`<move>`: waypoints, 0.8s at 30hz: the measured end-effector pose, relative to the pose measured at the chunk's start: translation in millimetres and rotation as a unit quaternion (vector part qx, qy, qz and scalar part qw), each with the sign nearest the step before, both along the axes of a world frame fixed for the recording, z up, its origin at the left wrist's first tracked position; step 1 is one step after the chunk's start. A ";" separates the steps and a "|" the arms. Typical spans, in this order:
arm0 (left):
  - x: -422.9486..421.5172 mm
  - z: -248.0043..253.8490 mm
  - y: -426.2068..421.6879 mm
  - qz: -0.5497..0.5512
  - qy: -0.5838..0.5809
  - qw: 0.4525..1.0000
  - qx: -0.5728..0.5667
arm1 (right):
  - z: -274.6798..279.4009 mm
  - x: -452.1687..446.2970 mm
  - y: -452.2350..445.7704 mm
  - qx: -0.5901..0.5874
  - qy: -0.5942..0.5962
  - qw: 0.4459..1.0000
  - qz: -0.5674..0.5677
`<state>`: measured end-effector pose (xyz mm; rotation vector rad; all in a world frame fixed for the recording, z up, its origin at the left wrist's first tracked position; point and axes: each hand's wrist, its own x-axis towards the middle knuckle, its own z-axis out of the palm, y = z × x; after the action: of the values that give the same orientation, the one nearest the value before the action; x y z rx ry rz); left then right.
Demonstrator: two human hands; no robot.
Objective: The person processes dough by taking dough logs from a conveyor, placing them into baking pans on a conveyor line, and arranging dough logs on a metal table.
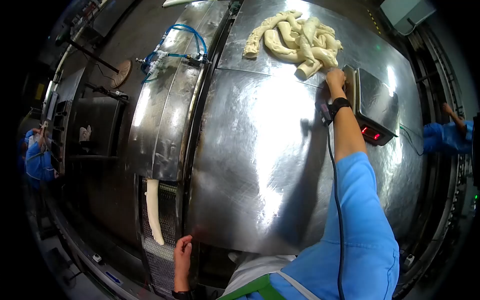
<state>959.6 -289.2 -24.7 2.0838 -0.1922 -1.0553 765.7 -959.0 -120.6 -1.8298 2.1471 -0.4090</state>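
A tangled pile of pale dough strips (pixel 305 42) lies at the far end of the metal table. My right hand (pixel 336 79) is closed at the near right edge of this pile, beside the scale; its fingertips are hidden, so whatever it grips cannot be made out. Lower down at the left, my left hand (pixel 183 255) hovers by the conveyor's edge, its fingers loosely bent and holding nothing. A single long dough strip (pixel 154 212) lies lengthwise on the mesh conveyor belt (pixel 162 267), just left of that hand and apart from it.
A metal scale (pixel 377 97) with a red lit display stands on the steel table (pixel 240 165), right of my forearm. A metal conveyor cover (pixel 170 105) with blue hoses (pixel 187 27) runs along the left. People in blue (pixel 447 135) are at both sides.
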 end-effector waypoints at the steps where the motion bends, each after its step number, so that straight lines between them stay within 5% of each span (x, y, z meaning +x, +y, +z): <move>1: 4.4 -5.5 3.6 0.001 0.002 1.000 -0.002 | 4.8 -2.7 1.8 -0.003 0.008 0.998 0.060; 4: 23.6 -24.9 16.8 -0.102 -0.241 0.964 -0.054 | 16.0 -0.6 22.0 -0.059 -0.145 0.988 -0.006; 5: 27.9 -28.3 20.2 -0.094 -0.242 0.964 -0.055 | 23.2 1.6 27.8 -0.061 -0.145 0.988 0.001; 7: 33.0 -23.4 8.9 -0.080 -0.430 0.893 0.108 | 45.9 17.2 37.1 -0.368 -0.175 0.908 0.101; 9: 47.3 -41.7 19.7 -0.070 -0.434 0.892 0.108 | 45.2 32.6 9.9 -0.399 -0.083 0.894 0.187; 12: 58.1 -49.1 15.3 -0.077 -0.443 0.881 0.150 | 22.3 52.9 -39.0 -0.076 0.139 0.947 0.281; 13: 66.8 -50.7 3.6 -0.058 -0.442 0.885 0.132 | -12.5 43.3 -88.8 -0.148 0.195 0.931 0.269; 14: 65.2 -46.6 4.4 -0.021 -0.435 0.889 0.139 | 36.3 39.4 -42.8 -0.118 0.418 0.817 0.378; 16: 68.1 -43.9 11.5 0.028 -0.424 0.891 0.156 | -2.9 35.9 -100.0 -0.101 0.357 0.833 0.411; 18: 71.2 -40.8 18.9 0.065 -0.492 0.815 0.298 | 2.6 28.9 -88.2 -0.113 0.230 0.873 0.415; 19: 79.1 -46.4 31.3 0.075 -0.491 0.814 0.302 | -15.2 25.6 -93.6 -0.155 0.064 0.917 0.362; 21: 94.4 -70.2 70.4 0.084 -0.404 0.848 0.333 | -12.9 28.1 -47.8 -0.150 -0.066 0.907 0.389; 24: 112.2 -79.7 96.4 0.033 -0.428 0.855 0.291 | -12.9 33.9 17.7 -0.220 -0.021 0.891 0.396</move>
<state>1071.8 -192.8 -104.4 2.9808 -0.2490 -0.0407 799.6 -941.2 -133.5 -2.6914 1.1436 -0.7450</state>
